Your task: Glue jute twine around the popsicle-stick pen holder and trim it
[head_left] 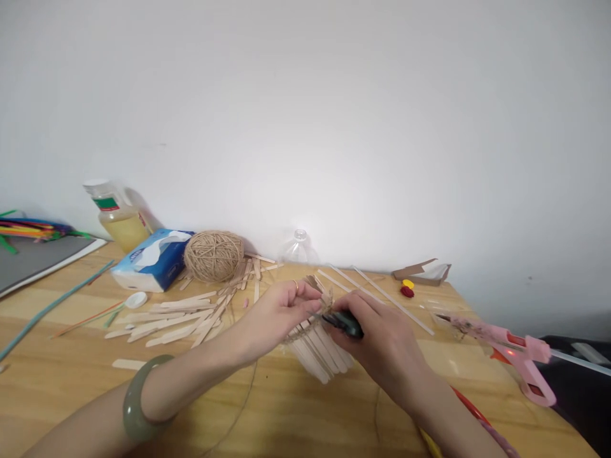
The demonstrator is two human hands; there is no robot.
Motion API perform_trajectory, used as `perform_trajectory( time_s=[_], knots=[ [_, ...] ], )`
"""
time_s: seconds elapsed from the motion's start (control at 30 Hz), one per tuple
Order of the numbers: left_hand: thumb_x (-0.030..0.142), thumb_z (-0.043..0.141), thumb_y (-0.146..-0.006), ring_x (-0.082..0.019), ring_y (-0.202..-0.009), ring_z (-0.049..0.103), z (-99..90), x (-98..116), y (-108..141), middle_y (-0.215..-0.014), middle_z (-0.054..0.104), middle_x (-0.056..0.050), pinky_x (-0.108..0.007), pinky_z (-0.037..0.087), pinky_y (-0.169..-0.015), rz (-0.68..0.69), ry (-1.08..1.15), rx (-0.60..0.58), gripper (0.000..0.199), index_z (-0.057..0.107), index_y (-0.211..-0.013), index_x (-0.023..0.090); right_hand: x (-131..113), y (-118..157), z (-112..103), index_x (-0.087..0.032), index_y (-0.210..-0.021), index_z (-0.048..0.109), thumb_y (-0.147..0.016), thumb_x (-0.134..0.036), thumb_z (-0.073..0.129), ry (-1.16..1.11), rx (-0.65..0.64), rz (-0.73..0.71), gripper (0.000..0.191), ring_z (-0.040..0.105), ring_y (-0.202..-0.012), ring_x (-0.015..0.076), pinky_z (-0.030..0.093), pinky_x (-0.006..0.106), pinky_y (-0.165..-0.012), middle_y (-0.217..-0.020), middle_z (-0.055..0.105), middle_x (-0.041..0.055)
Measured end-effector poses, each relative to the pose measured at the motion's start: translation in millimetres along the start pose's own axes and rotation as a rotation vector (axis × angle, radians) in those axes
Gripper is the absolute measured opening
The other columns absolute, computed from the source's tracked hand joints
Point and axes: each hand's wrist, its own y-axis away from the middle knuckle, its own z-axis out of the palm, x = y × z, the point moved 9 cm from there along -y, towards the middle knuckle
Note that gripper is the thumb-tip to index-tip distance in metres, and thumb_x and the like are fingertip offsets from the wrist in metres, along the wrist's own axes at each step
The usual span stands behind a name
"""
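Observation:
My right hand (384, 334) grips a pair of dark-handled scissors (347, 323), blades pointing left toward my other hand. With thumb and fingers pinched, my left hand (281, 308) holds the jute twine (328, 300) close to the blades. Below both hands is a piece made of wooden craft sticks (322, 357) set side by side, with twine running around it. Its upper part is partly hidden by my hands, and the blade tips are hard to make out.
A twine ball (214, 256), tissue box (153, 259) and loose craft sticks (186, 318) lie left. A cut clear bottle top (299, 247) stands by the wall. On the right is a pink glue gun (513, 356) with its light lit, near clear glue sticks (394, 300).

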Motion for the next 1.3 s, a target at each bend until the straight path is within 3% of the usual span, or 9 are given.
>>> perform_trajectory(
  time_s=[0.17,0.33,0.53,0.7,0.83,0.97,1.1,1.3],
  knots=[
    [0.029,0.062,-0.072,-0.013,-0.064,0.05,-1.6,2,7,-0.068,0.058,0.001,-0.024,0.036,-0.06,-0.032,0.011,-0.012,0.016,0.06,-0.077,0.015,32,-8,-14,-0.022,-0.067,0.054,-0.071,-0.017,0.052,0.052,0.063,0.148,0.007,0.055,-0.048,0.012,0.037,0.021,-0.045,-0.056,0.06,-0.0029],
    [0.029,0.063,-0.07,-0.011,-0.056,0.044,-7.4,2,11,-0.06,0.054,0.003,-0.023,0.031,-0.054,-0.067,-0.016,-0.009,0.015,0.061,-0.076,0.015,71,-10,-36,-0.023,-0.06,0.048,-0.074,-0.023,0.052,0.116,0.098,0.345,0.014,0.045,-0.037,0.0108,0.032,0.022,-0.038,-0.046,0.053,-0.0046],
    [0.026,0.063,-0.066,-0.013,-0.065,0.045,-13.5,11,6,-0.065,0.053,0.003,-0.025,0.032,-0.064,0.031,0.052,0.028,0.014,0.06,-0.075,0.016,69,-4,-35,-0.023,-0.065,0.052,-0.082,-0.038,0.051,0.085,0.109,0.358,0.022,0.048,-0.039,0.0123,0.034,0.023,-0.04,-0.047,0.056,-0.0043],
    [0.026,0.061,-0.069,-0.013,-0.065,0.043,-15.1,9,4,-0.064,0.051,0.003,-0.026,0.031,-0.066,0.037,0.084,0.044,0.012,0.058,-0.074,0.016,65,-7,-33,-0.024,-0.089,0.063,-0.083,-0.029,0.052,-0.157,0.091,0.335,0.014,0.057,-0.052,0.0142,0.043,0.025,-0.048,-0.065,0.064,-0.0007],
    [0.027,0.059,-0.07,-0.014,-0.067,0.044,-13.8,8,3,-0.065,0.051,0.003,-0.027,0.032,-0.067,0.054,0.084,0.028,0.012,0.058,-0.075,0.016,49,-10,-30,-0.023,-0.082,0.063,-0.079,-0.032,0.062,-0.345,-0.026,0.277,0.009,0.059,-0.06,0.0143,0.045,0.024,-0.054,-0.069,0.064,-0.0009],
    [0.027,0.059,-0.069,-0.015,-0.071,0.045,-12.3,5,2,-0.068,0.051,0.001,-0.028,0.031,-0.07,0.038,0.099,0.018,0.012,0.058,-0.073,0.016,32,-11,-19,-0.022,-0.072,0.06,-0.079,-0.02,0.061,-0.387,-0.173,0.196,0.008,0.057,-0.064,0.0127,0.044,0.023,-0.058,-0.07,0.062,-0.0019],
    [0.029,0.061,-0.068,-0.015,-0.072,0.043,-10.3,-2,2,-0.07,0.05,0.001,-0.027,0.03,-0.07,-0.034,0.202,0.03,0.014,0.058,-0.073,0.015,38,-8,-12,-0.021,-0.068,0.058,-0.08,-0.018,0.058,-0.39,-0.213,0.263,0.012,0.055,-0.061,0.0118,0.042,0.022,-0.055,-0.067,0.06,-0.0029],
    [0.029,0.071,-0.066,-0.011,-0.063,0.042,-0.9,-1,1,-0.064,0.05,0.004,-0.025,0.027,-0.063,-0.029,0.225,-0.087,0.023,0.054,-0.073,0.016,47,-5,-12,-0.022,-0.073,0.061,-0.08,-0.022,0.058,-0.447,-0.224,0.324,0.008,0.059,-0.064,0.0136,0.044,0.023,-0.055,-0.07,0.064,-0.0025]
  ],
)
